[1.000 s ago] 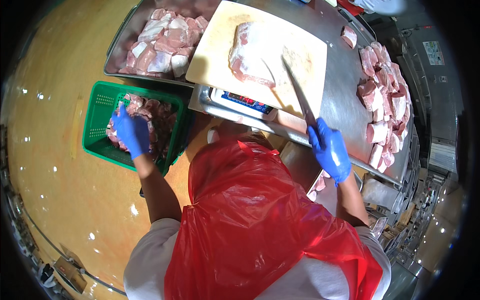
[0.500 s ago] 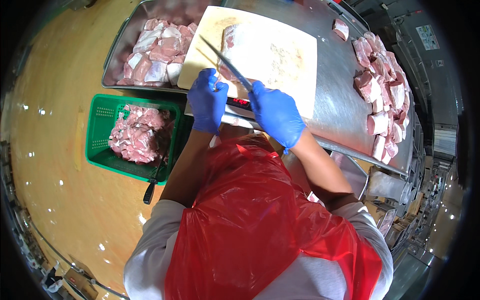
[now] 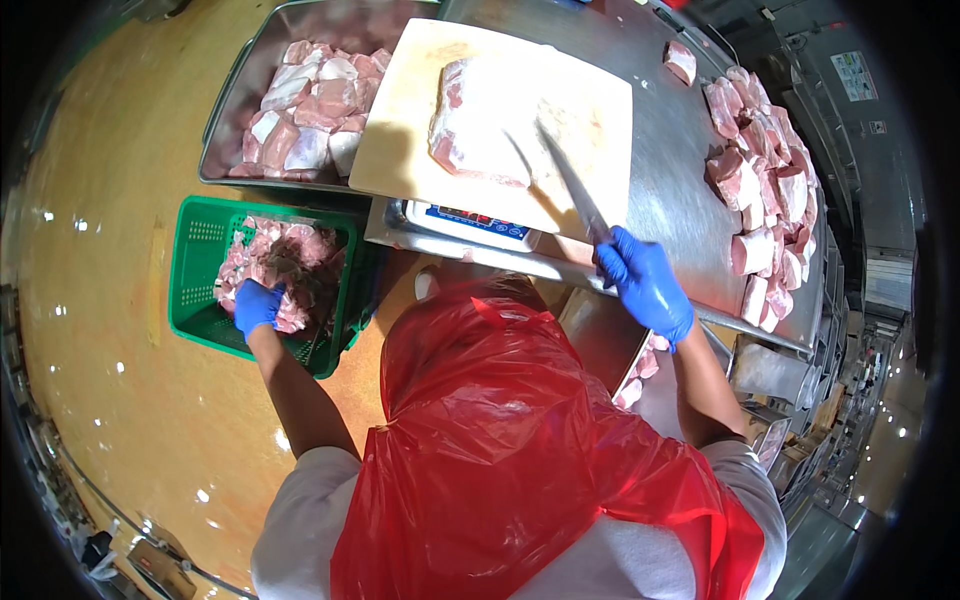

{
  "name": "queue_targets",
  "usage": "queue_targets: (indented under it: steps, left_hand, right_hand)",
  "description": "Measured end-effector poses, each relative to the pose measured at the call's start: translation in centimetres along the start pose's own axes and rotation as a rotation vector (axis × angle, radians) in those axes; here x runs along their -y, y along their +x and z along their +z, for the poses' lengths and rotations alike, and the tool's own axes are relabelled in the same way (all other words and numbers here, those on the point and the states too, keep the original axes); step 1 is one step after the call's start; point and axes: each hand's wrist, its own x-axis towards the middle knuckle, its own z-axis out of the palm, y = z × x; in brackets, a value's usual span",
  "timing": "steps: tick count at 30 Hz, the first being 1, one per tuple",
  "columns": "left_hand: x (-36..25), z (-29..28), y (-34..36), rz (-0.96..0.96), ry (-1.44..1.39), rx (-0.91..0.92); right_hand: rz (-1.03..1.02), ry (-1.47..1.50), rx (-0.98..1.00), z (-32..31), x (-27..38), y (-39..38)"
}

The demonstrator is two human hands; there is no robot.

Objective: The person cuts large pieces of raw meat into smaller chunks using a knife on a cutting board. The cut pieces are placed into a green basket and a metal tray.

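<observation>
The right hand (image 3: 645, 285), in a blue glove, grips a knife (image 3: 572, 185) whose blade lies over the meat slab (image 3: 480, 125) on the cutting board (image 3: 420, 130). The left hand (image 3: 257, 305) is closed on meat pieces in the green basket (image 3: 200, 280) below the steel surface (image 3: 670, 170). With the person's reach split between two places, the unwatched blade could likely slip off the slab.

A meat-cutting room — a steel table (image 3: 670, 170) lined with pork cuts (image 3: 760, 180), a steel tray (image 3: 225, 120) of chunks, a scale (image 3: 470, 222) under the cutting board (image 3: 420, 130), a green crate (image 3: 200, 260) on a wet floor (image 3: 100, 350).
</observation>
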Motion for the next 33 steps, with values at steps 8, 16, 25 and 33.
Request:
queue_targets:
  steps: [8,16,25,33]
  left_hand:
    - [-21.8,-17.4,8.1,0.309,-1.015,-0.139]
    - [-32.9,-14.7,15.6,0.625,-1.526,0.829]
    - [-27.7,-14.8,11.9,0.572,-1.026,-0.256]
    - [-30.1,-18.3,0.3,0.002,-1.356,0.041]
  right_hand:
    - [-0.020,0.590,-0.269,1.7,-0.8,10.5]
    - [0.089,0.878,-0.146,3.3,2.7,12.3]
    - [0.143,0.451,-0.077,4.2,2.7,8.4]
    - [-0.267,-0.230,-0.137,4.9,9.1,13.1]
